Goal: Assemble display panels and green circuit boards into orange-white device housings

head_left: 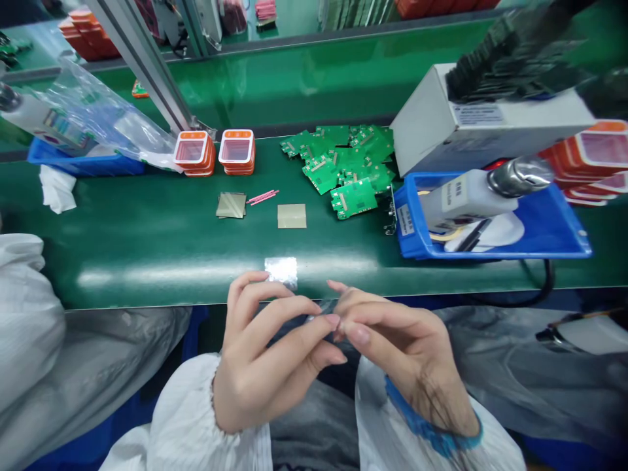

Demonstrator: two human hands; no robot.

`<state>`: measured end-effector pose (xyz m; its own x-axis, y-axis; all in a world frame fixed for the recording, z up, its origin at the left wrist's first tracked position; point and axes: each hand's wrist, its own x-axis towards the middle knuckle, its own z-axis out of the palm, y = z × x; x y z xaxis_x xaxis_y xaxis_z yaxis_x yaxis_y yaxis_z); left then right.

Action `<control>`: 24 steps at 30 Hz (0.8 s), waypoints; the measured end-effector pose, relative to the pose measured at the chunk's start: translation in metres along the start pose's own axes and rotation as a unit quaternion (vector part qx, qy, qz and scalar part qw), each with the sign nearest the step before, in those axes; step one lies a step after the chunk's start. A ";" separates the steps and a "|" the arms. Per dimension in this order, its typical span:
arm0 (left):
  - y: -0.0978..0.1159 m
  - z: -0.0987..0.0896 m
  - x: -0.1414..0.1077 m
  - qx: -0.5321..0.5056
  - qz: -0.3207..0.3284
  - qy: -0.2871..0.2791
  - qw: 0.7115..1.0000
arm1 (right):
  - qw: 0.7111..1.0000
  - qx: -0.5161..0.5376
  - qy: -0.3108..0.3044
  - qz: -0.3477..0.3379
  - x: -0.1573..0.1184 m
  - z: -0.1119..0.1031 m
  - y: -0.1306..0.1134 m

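Note:
My left hand and my right hand meet just in front of the bench's near edge. The fingertips of both pinch something too small to make out between them. Beyond my left fingers a shiny silver square lies on the green bench. Farther back are a single beige rectangular sheet, a small stack of similar sheets and a few pink sticks. Several green circuit boards lie in an overlapping pile behind them.
Two stacks of orange-rimmed frames stand at the back. At right, a blue tray holds a bottle, beside a white box. Another blue tray is at left. White sleeves of a person show at the left edge.

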<state>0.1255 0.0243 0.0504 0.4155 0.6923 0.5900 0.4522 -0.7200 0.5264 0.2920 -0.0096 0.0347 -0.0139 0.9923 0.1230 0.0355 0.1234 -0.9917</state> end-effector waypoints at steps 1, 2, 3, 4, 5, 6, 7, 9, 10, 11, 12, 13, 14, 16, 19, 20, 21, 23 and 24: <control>0.001 -0.001 0.000 -0.011 -0.005 -0.004 1.000 | 1.000 -0.015 0.001 -0.010 -0.001 0.001 -0.001; 0.003 -0.002 0.000 -0.016 -0.009 -0.006 1.000 | 0.999 -0.034 0.004 -0.025 -0.002 0.002 -0.001; 0.004 -0.004 0.000 -0.015 -0.014 -0.007 1.000 | 0.998 -0.056 0.006 -0.042 -0.004 0.003 -0.001; 0.005 -0.005 0.000 -0.012 -0.017 -0.007 1.000 | 0.995 -0.080 0.004 -0.061 -0.006 0.004 -0.002; 0.006 -0.006 -0.001 -0.007 -0.019 -0.007 1.000 | 0.991 -0.105 0.002 -0.077 -0.008 0.005 -0.002; 0.007 -0.007 -0.001 -0.004 -0.021 -0.010 1.000 | 0.987 -0.131 -0.003 -0.092 -0.010 0.006 -0.002; 0.008 -0.009 -0.002 -0.002 -0.021 -0.015 1.000 | 0.983 -0.155 -0.006 -0.103 -0.012 0.007 -0.002; 0.009 -0.012 -0.005 0.001 -0.021 -0.026 0.999 | 0.974 -0.194 -0.013 -0.118 -0.017 0.010 -0.003; 0.010 -0.013 -0.007 0.003 -0.022 -0.030 0.999 | 0.970 -0.209 -0.016 -0.124 -0.019 0.011 -0.004; 0.012 -0.015 -0.009 0.004 -0.023 -0.030 0.999 | 0.967 -0.219 -0.017 -0.129 -0.021 0.013 -0.005; 0.013 -0.017 -0.011 0.002 -0.028 -0.031 0.999 | 0.965 -0.226 -0.020 -0.133 -0.023 0.014 -0.006; 0.015 -0.019 -0.013 -0.004 -0.035 -0.033 0.999 | 0.963 -0.230 -0.024 -0.136 -0.025 0.016 -0.007; 0.017 -0.021 -0.015 -0.012 -0.044 -0.039 0.998 | 0.963 -0.232 -0.030 -0.138 -0.027 0.017 -0.008; 0.020 -0.026 -0.019 -0.029 -0.062 -0.056 0.996 | 0.962 -0.228 -0.040 -0.147 -0.031 0.020 -0.010; 0.021 -0.033 -0.026 -0.054 -0.091 -0.061 0.993 | 0.964 -0.202 -0.052 -0.166 -0.034 0.022 -0.011; 0.021 -0.035 -0.029 -0.069 -0.108 -0.054 0.990 | 0.966 -0.188 -0.057 -0.169 -0.033 0.022 -0.011; 0.019 -0.037 -0.031 -0.090 -0.131 -0.043 0.986 | 0.969 -0.171 -0.062 -0.170 -0.033 0.021 -0.010; 0.015 -0.041 -0.035 -0.143 -0.194 -0.012 0.970 | 0.975 -0.133 -0.073 -0.162 -0.030 0.021 -0.007; 0.013 -0.042 -0.037 -0.170 -0.233 0.001 0.958 | 0.978 -0.113 -0.079 -0.154 -0.029 0.020 -0.005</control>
<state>0.0826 -0.0127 0.0614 0.2291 0.9424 0.2437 0.3052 -0.3073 0.9014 0.2720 -0.0390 0.0352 -0.2129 0.8957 0.3902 0.2244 0.4336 -0.8727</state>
